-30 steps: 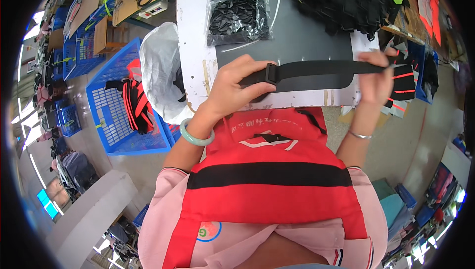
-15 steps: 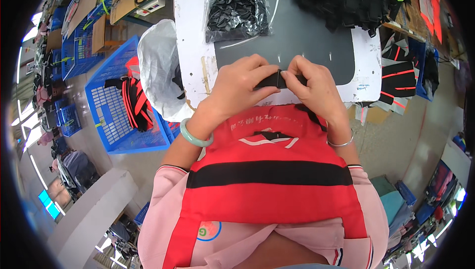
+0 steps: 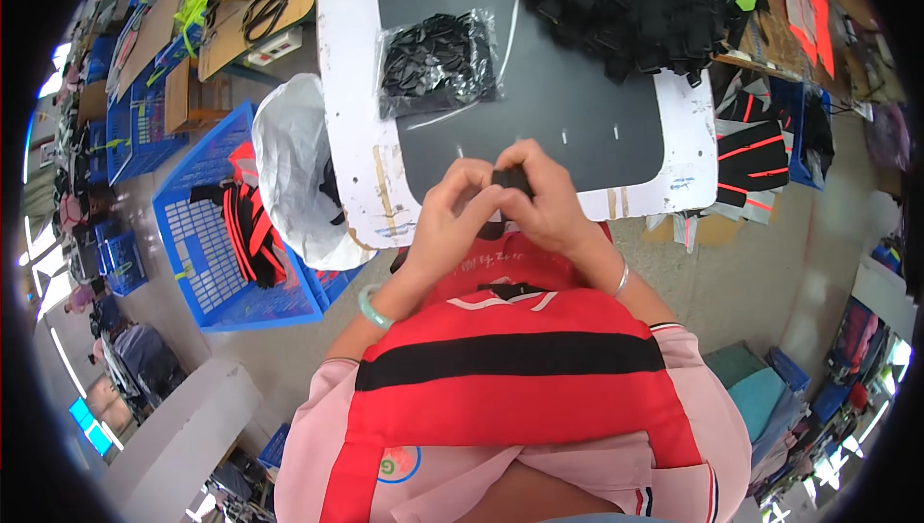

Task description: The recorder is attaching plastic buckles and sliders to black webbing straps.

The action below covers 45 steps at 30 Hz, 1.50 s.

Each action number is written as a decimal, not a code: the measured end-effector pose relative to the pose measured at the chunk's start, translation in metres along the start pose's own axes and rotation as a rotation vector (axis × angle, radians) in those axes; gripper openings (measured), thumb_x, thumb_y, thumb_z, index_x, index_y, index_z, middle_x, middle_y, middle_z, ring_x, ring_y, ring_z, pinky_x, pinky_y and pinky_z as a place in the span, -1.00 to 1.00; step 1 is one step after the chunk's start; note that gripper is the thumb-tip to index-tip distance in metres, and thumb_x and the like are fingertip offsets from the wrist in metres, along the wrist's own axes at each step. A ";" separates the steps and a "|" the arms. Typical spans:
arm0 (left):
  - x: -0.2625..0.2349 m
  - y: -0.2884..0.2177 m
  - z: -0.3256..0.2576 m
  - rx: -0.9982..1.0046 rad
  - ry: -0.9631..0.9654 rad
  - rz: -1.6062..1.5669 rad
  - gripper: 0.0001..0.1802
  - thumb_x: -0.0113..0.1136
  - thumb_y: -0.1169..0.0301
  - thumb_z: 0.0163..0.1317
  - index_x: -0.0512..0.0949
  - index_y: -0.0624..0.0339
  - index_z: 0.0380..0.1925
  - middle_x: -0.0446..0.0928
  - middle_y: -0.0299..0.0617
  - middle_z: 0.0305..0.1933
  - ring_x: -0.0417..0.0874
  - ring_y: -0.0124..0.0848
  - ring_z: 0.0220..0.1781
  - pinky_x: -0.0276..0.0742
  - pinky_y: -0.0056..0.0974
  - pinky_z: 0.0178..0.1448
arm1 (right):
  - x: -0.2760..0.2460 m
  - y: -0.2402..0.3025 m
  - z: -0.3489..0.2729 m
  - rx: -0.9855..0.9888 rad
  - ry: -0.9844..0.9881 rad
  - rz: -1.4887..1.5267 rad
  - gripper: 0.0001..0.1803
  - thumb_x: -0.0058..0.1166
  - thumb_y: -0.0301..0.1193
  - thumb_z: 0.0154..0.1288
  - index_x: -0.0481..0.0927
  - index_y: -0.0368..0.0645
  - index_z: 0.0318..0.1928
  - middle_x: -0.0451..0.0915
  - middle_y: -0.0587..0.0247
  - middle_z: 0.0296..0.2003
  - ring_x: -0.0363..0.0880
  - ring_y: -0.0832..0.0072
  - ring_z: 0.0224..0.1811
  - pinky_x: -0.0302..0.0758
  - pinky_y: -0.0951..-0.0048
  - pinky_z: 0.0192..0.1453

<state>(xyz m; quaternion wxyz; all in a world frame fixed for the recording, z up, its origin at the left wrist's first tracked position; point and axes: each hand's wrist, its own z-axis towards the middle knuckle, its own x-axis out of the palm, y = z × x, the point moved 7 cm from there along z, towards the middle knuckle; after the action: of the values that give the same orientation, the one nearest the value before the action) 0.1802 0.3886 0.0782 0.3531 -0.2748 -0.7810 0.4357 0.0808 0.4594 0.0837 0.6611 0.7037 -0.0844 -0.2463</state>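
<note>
My left hand (image 3: 450,220) and my right hand (image 3: 553,201) meet at the near edge of the table, thumbs close together. Both are closed on a short black webbing strap (image 3: 513,179), much of it covered by my fingers. Any buckle on it is hidden now. Beyond my hands, a clear plastic bag (image 3: 441,66) of small black plastic parts lies on the table. At the far right of the tabletop sits a heap of black straps (image 3: 626,8), some with buckles.
The white-edged table (image 3: 366,167) has a dark grey top. To the left are a white sack (image 3: 289,167) and a blue crate (image 3: 207,263) with red and black pieces. Scissors (image 3: 265,13) rest on a side board. Striped black fabric pieces (image 3: 756,162) are stacked at right.
My hands have come closer together and moved slightly left and nearer me, with the strap now more covered. The table and its contents sit lower in view.
</note>
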 end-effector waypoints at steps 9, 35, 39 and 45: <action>-0.128 -0.077 -0.025 0.277 -0.060 -0.757 -0.69 0.07 0.33 0.23 0.44 0.36 -0.15 0.43 0.05 0.07 0.37 -0.10 0.21 0.22 -0.01 0.33 | -0.013 0.007 0.020 -0.116 0.126 -0.358 -0.62 0.33 -0.26 -0.02 0.46 -0.17 -0.28 0.48 0.20 -0.39 0.50 0.24 -0.40 0.43 0.34 -0.28; -0.023 0.022 0.043 0.020 0.073 0.340 -0.71 0.09 0.36 0.29 0.51 0.27 -0.05 0.56 -0.23 -0.22 0.55 -0.50 -0.18 0.46 -0.41 -0.07 | -0.004 -0.063 -0.011 0.283 -0.020 0.330 -0.61 0.14 -0.48 0.12 0.42 -0.25 -0.01 0.43 0.38 -0.27 0.41 0.68 -0.30 0.39 0.62 -0.22; 0.002 0.050 0.038 -0.211 0.205 -0.095 -0.71 0.12 0.33 0.28 0.52 0.34 -0.12 0.54 -0.20 -0.24 0.56 -0.50 -0.30 0.49 -0.44 -0.21 | -0.001 -0.016 -0.007 0.111 -0.020 -0.118 -0.58 0.17 -0.44 0.08 0.43 -0.22 -0.02 0.47 0.20 -0.18 0.49 0.43 -0.13 0.45 0.40 -0.04; -0.011 0.066 0.008 -0.463 0.348 -0.145 -0.76 0.08 0.31 0.30 0.53 0.30 -0.23 0.50 -0.26 -0.45 0.55 -0.50 -0.44 0.45 -0.46 -0.41 | -0.009 -0.026 0.011 0.234 0.069 0.584 -0.72 -0.04 -0.40 0.30 0.48 -0.33 -0.06 0.47 0.09 0.01 0.50 0.37 0.03 0.45 0.41 0.06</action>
<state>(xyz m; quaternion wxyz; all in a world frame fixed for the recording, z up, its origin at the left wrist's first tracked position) 0.1887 0.4074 0.0139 0.4401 -0.3619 -0.8049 0.1660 0.0627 0.4563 0.0604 0.6208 0.7289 -0.2883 -0.0106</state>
